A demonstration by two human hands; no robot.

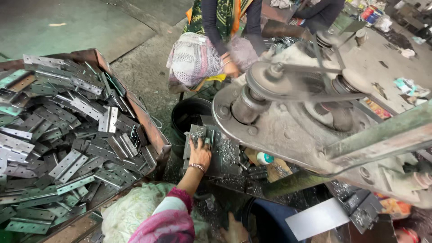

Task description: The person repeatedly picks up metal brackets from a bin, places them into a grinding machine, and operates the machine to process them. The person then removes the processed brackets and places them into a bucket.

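Observation:
My left hand [199,152], a bangle on its wrist and a pink sleeve behind it, reaches forward onto the grey bed of a machine [225,155]. Its fingers close over a flat metal hinge [197,132] lying there, among metal shavings. My right hand [234,230] shows only partly at the bottom edge, low beside a dark blue tub [270,220]; its fingers are too hidden to read. A light green cloth [130,211] lies over my lap.
A rusty crate [148,121] heaped with several grey hinges [67,135] fills the left. A black bucket [189,114] stands beyond my hand. The machine's pulleys and belt [288,83] sit to the right. Another person [225,27] works at the far side, hand [231,68] by the machine.

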